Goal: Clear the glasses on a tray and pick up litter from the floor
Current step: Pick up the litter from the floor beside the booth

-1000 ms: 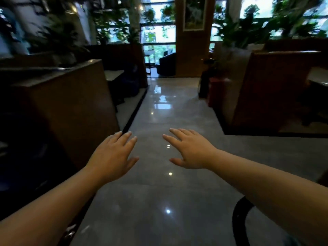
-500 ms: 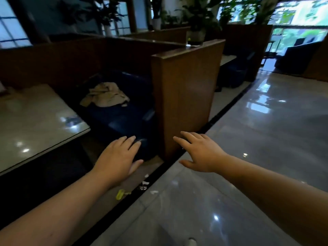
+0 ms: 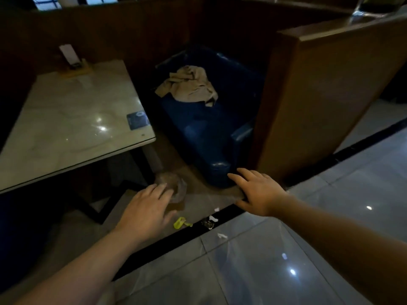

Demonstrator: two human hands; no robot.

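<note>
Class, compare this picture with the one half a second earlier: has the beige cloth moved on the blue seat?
No. The beige cloth lies crumpled on the same back part of the blue seat; only the camera has shifted.

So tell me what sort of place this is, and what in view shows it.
Most likely a café or restaurant seating booth. A marble-look table carries an upright card in a stand, a blue upholstered seat faces it, and a wooden partition separates the booth from a polished tiled aisle.

Head view, seemingly downward, near floor [image 3: 286,249].
</note>
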